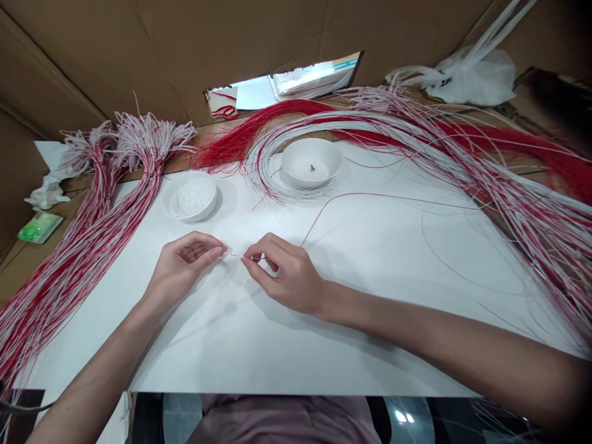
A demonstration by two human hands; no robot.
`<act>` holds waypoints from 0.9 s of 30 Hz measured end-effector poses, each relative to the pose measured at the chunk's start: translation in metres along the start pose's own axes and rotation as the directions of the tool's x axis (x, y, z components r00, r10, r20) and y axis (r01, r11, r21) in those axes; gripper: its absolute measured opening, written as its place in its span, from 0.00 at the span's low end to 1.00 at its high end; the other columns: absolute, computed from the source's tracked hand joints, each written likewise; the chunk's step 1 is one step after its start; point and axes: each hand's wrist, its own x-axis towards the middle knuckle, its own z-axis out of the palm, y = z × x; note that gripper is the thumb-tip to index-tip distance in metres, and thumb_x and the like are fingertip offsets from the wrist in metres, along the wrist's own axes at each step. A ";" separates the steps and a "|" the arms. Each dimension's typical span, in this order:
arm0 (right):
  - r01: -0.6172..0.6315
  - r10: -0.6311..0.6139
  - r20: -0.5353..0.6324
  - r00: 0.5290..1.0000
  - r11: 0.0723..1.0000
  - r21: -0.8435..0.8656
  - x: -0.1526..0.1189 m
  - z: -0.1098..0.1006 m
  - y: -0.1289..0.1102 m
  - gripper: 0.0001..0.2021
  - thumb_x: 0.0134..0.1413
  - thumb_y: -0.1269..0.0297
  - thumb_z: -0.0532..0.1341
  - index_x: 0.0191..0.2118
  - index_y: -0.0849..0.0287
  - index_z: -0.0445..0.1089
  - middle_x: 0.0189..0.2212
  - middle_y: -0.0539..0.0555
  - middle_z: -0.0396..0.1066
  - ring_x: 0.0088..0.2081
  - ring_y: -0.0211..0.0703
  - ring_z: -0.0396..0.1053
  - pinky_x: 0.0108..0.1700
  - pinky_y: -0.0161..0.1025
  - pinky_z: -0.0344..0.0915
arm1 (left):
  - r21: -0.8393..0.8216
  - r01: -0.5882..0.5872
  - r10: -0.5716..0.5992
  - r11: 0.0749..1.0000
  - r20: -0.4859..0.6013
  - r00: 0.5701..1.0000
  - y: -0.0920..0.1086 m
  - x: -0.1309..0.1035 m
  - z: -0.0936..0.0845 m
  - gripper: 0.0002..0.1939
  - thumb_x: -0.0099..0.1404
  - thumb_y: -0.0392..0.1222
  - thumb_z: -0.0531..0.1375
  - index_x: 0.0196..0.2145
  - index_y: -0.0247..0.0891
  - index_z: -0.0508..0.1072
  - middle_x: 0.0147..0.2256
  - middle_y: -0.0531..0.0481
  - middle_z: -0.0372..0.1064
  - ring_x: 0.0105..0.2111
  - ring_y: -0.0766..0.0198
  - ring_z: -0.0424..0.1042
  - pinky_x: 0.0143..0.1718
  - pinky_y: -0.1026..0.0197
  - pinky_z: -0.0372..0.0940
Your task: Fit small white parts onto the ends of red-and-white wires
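Over the middle of the white sheet (296, 357), my right hand (293, 274) pinches a thin red wire (361, 194) near its end. A short tip of the wire points left out of the fingers, and the rest runs back over the hand and curves away to the right. My left hand (185, 265) faces that tip with thumb and forefinger pinched together. Whatever sits between them is too small to name. Behind the left hand stands a white bowl (210, 206) with small whitish pieces in it. Another white bowl (312, 179), farther right, has a few tiny dark bits at its bottom.
Bundles of red and white wires (143, 191) with looped white tops lie along the left. More loose red and white strands (462, 154) sweep across the back and right. A cardboard wall (161, 55) with a cut-out encloses the back. A white plastic bag (481, 77) lies back right.
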 end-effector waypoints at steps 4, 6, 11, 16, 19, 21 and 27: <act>0.028 -0.028 -0.019 0.999 1.000 0.007 0.000 0.000 0.000 0.03 0.61 0.73 0.57 0.35 0.60 0.68 0.27 0.49 0.68 0.24 0.31 0.59 0.28 0.32 0.60 | -0.152 0.055 -0.044 0.987 0.070 0.997 -0.003 -0.001 0.005 0.05 0.58 0.38 0.68 0.33 0.40 0.77 0.34 0.52 0.78 0.37 0.68 0.76 0.41 0.69 0.69; 0.031 -0.031 -0.019 0.999 0.999 0.007 0.000 0.000 0.001 0.03 0.61 0.72 0.57 0.35 0.60 0.68 0.27 0.49 0.68 0.25 0.31 0.59 0.28 0.32 0.60 | -0.193 0.070 -0.053 0.979 0.093 0.994 -0.004 -0.002 0.007 0.05 0.58 0.37 0.69 0.33 0.39 0.77 0.34 0.52 0.78 0.37 0.69 0.76 0.41 0.70 0.69; 0.033 -0.033 -0.014 0.999 0.999 0.006 -0.001 0.001 0.002 0.03 0.61 0.72 0.57 0.35 0.60 0.68 0.27 0.49 0.68 0.25 0.31 0.60 0.28 0.31 0.60 | -0.237 0.089 -0.061 0.967 0.123 0.991 -0.002 -0.004 0.009 0.04 0.58 0.36 0.68 0.32 0.39 0.77 0.34 0.52 0.78 0.36 0.70 0.76 0.42 0.71 0.69; 0.039 -0.039 -0.002 0.999 0.999 0.016 -0.001 0.000 0.002 0.04 0.61 0.72 0.56 0.36 0.60 0.67 0.27 0.49 0.67 0.26 0.32 0.62 0.28 0.31 0.60 | -0.226 0.079 -0.054 0.971 0.115 0.992 -0.002 -0.005 0.009 0.05 0.57 0.37 0.69 0.32 0.38 0.77 0.35 0.50 0.78 0.37 0.67 0.77 0.42 0.67 0.70; 0.031 -0.031 0.008 0.999 0.999 0.012 -0.001 0.000 0.002 0.03 0.61 0.72 0.57 0.36 0.60 0.67 0.27 0.49 0.67 0.26 0.32 0.62 0.28 0.31 0.60 | -0.177 0.075 -0.058 0.981 0.101 0.993 -0.002 -0.004 0.009 0.06 0.57 0.40 0.69 0.32 0.37 0.77 0.36 0.48 0.78 0.37 0.64 0.77 0.43 0.63 0.71; 0.025 -0.025 0.012 1.000 1.000 0.011 -0.001 0.000 0.002 0.04 0.61 0.72 0.57 0.35 0.60 0.67 0.27 0.49 0.67 0.26 0.32 0.61 0.28 0.31 0.60 | -0.140 0.073 -0.061 0.987 0.092 0.994 -0.001 -0.004 0.008 0.08 0.56 0.42 0.69 0.32 0.37 0.76 0.36 0.47 0.78 0.38 0.61 0.77 0.44 0.60 0.71; 0.023 -0.023 0.004 1.000 0.999 0.024 -0.001 0.000 0.002 0.04 0.60 0.73 0.57 0.35 0.60 0.67 0.27 0.49 0.67 0.26 0.31 0.62 0.28 0.31 0.60 | -0.160 0.053 -0.038 0.986 0.095 0.995 -0.003 -0.004 0.008 0.06 0.56 0.40 0.69 0.32 0.38 0.77 0.36 0.48 0.78 0.37 0.63 0.76 0.42 0.63 0.71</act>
